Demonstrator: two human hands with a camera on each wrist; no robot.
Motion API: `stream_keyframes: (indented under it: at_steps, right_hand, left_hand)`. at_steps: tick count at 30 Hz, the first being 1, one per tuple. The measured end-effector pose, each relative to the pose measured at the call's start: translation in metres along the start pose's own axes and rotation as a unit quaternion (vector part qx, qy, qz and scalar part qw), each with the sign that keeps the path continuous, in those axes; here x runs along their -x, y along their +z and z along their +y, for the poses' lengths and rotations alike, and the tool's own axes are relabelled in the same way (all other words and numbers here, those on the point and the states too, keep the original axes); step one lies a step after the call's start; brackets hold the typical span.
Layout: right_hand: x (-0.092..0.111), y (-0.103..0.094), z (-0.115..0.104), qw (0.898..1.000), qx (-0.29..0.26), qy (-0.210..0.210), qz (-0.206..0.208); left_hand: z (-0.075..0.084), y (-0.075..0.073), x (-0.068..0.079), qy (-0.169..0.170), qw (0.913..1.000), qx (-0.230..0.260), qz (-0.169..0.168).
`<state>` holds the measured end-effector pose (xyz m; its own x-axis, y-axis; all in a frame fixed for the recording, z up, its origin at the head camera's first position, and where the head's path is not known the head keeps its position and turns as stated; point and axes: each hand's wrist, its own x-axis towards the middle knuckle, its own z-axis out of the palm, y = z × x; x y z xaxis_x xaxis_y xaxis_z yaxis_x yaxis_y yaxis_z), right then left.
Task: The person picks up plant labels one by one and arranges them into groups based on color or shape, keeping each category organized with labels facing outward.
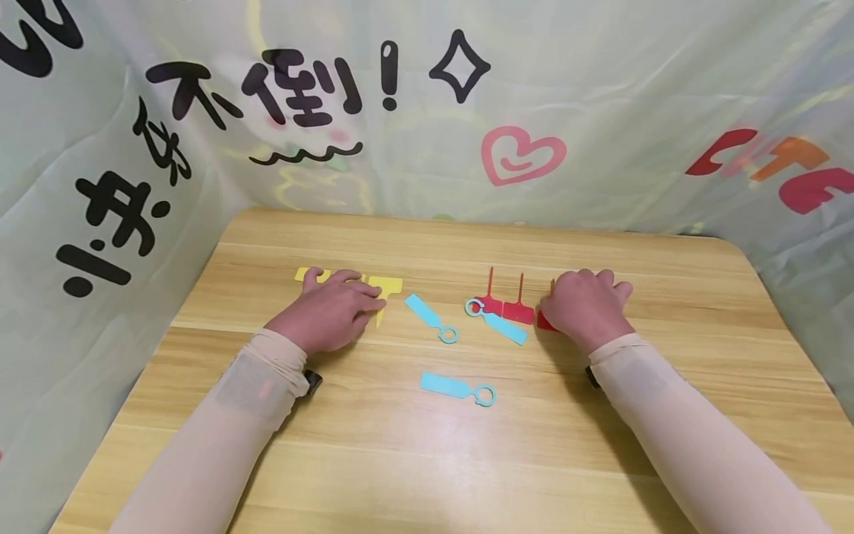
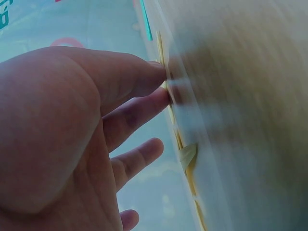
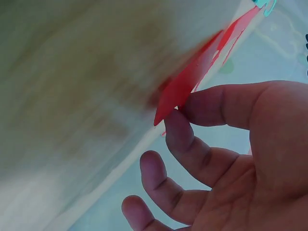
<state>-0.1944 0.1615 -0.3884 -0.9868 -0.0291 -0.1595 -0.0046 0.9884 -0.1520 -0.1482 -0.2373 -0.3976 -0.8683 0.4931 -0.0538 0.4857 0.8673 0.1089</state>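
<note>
In the head view my left hand (image 1: pixel 330 311) lies over a row of yellow T-shaped plant labels (image 1: pixel 387 285), covering part of them. Thumb and index fingertips touch the yellow labels' edge (image 2: pixel 174 118) in the left wrist view, the other fingers loosely extended. My right hand (image 1: pixel 587 308) pinches a red T-shaped plant label (image 3: pixel 180 89) between thumb and index finger, its plate tilted up from the table. Left of that hand lie two more red labels (image 1: pixel 518 313). One blue ring-ended tag (image 1: pixel 505 327) overlaps the red row.
Another blue ring-ended tag (image 1: pixel 422 309) lies between the yellow and red rows, and a third blue tag (image 1: pixel 445 385) is nearer the front. The wooden table (image 1: pixel 373 467) meets a printed cloth (image 1: pixel 414 170) at its back and left sides.
</note>
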Motion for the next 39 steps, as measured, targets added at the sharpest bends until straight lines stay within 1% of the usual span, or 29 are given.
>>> stream_keyframes:
  at_steps: [8, 12, 16, 18, 22, 25, 27, 31, 39]
  right_hand:
    - [0.001, 0.001, 0.002, 1.0, 0.007, -0.008, 0.001]
    - [0.005, 0.001, 0.003, 0.999, 0.006, -0.026, 0.02]
    - [0.016, -0.001, -0.001, 0.997, 0.002, -0.066, 0.04]
    - [0.023, -0.002, -0.004, 0.995, -0.005, -0.088, 0.035]
    - [0.041, -0.003, -0.013, 0.99, -0.022, -0.138, 0.01]
    - [0.051, 0.0, -0.017, 0.985, -0.018, -0.173, 0.007]
    - [0.055, 0.004, -0.02, 0.982, -0.01, -0.187, 0.007]
    - [0.058, 0.009, -0.023, 0.98, 0.006, -0.201, 0.008]
    - [0.058, 0.015, -0.028, 0.979, 0.031, -0.201, 0.016]
  left_hand:
    - [0.0, 0.0, -0.001, -0.003, 1.0, 0.001, -0.004]
    - [0.0, 0.0, -0.001, -0.005, 1.0, 0.003, -0.004]
    - [0.0, 0.001, -0.001, -0.005, 1.0, 0.001, -0.003]
    - [0.001, 0.001, -0.001, -0.004, 1.0, 0.001, -0.005]
    - [0.001, 0.0, -0.001, -0.005, 1.0, 0.002, -0.006]
    - [0.0, 0.0, 0.0, -0.007, 1.0, 0.002, -0.004]
    - [0.0, 0.0, 0.0, -0.007, 1.0, 0.001, -0.003]
    - [0.001, 0.0, 0.001, -0.006, 1.0, 0.001, -0.002]
    - [0.001, -0.001, 0.0, -0.006, 1.0, -0.003, -0.006]
